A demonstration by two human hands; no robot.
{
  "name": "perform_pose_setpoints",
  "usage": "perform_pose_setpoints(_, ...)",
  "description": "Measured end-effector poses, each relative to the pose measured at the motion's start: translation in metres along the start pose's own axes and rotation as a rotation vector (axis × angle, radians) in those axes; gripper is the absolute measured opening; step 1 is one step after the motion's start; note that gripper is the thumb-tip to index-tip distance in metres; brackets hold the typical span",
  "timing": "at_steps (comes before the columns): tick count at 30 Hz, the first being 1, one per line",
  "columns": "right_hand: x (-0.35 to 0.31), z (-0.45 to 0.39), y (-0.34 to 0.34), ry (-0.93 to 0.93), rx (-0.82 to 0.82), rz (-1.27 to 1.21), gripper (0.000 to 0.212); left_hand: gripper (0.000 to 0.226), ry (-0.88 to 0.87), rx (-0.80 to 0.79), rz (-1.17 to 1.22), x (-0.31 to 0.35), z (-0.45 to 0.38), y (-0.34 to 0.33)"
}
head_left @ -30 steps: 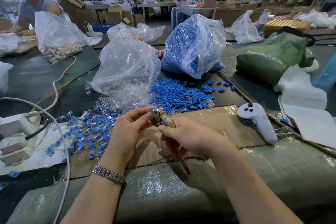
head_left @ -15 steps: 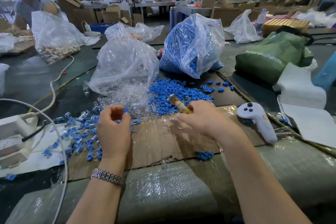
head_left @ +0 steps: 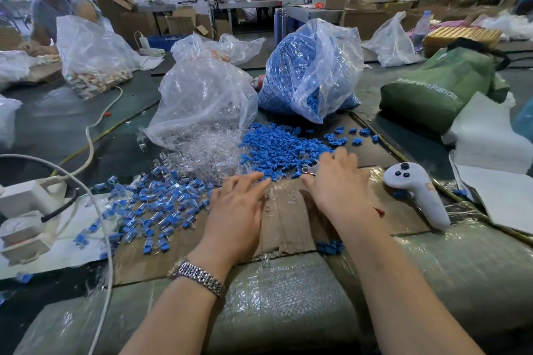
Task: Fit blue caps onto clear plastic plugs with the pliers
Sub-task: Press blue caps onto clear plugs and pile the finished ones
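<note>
Loose blue caps [head_left: 282,147] lie heaped in the middle of the table, with a spill of clear plastic plugs [head_left: 207,153] to their left. Capped plugs [head_left: 161,196] are scattered at the left on cardboard [head_left: 288,228]. My right hand [head_left: 336,184] holds the pliers [head_left: 311,169] under its palm; the metal head pokes out by the thumb and a red handle tip shows near the wrist. Its fingers stretch onto the near edge of the blue caps. My left hand [head_left: 239,202] lies flat, fingertips at the edge where the two heaps meet. A few clear plugs [head_left: 292,196] lie between my hands.
A bag of blue caps [head_left: 311,66] and a bag of clear plugs [head_left: 202,95] stand behind the heaps. On the right are a white controller [head_left: 415,190] and a green bag [head_left: 438,86]. White adapters [head_left: 26,196] with cables sit at left. A person [head_left: 52,3] works far left.
My hands were together at the pliers' jaws. The left hand then went over the capped pile. Both hands have now reached forward to the loose heaps, the pliers lowered under my right palm.
</note>
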State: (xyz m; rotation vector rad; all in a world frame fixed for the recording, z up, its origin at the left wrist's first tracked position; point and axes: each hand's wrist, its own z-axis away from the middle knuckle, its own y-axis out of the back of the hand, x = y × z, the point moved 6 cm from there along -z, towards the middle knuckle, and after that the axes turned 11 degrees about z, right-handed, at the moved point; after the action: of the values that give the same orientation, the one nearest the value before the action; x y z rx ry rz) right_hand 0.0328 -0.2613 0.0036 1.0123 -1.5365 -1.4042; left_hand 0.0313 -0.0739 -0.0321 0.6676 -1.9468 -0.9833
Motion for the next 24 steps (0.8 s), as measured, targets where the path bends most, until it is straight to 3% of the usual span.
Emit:
perform_pose_setpoints(3,-0.029,-0.014,0.007,0.21,0.075,-0.055,0.028,0.041,-0.017,0.012,0.015,0.0,-0.001,0.002)
perform_pose_setpoints(6,-0.051,-0.024,0.0,0.32,0.031,-0.007,0.047,0.032,-0.034,0.054,0.073,0.002,0.001,0.007)
perform_pose_setpoints(14,-0.066,-0.034,-0.016,0.395,0.043,-0.025,0.032,0.008,0.002,0.107,0.191,0.001,0.001,0.014)
perform_pose_setpoints(18,-0.067,-0.032,-0.015,0.377,0.101,-0.044,0.024,0.011,0.015,0.155,0.249,0.001,0.003,0.019)
perform_pose_setpoints(24,-0.049,-0.025,0.002,0.331,0.215,-0.506,0.014,0.019,0.226,0.226,0.611,-0.019,0.005,0.028)
